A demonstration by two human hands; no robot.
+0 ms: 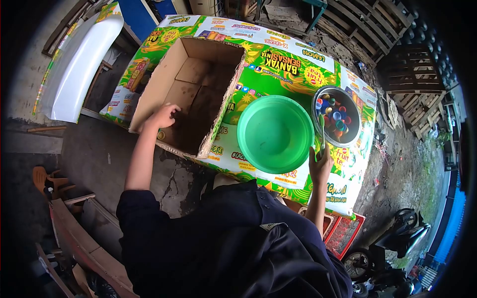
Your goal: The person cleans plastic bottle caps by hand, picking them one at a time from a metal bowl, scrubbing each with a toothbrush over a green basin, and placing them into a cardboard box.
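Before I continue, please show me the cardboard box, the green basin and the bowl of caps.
Cardboard box (190,105): head view, bare inner floor.
Green basin (272,133): head view, inner bottom.
Bowl of caps (355,126): head view, inner wall, right side.

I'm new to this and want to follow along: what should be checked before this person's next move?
1. Cardboard box open at the top: ok.
2. Left hand inside the box: ok. Whether it holds anything: cannot tell.
3. Green basin upright, between box and dark bowl: ok.
4. Small coloured caps contained in the dark bowl: ok.
5. Slim tool in the right hand: ok. Its exact kind: cannot tell.
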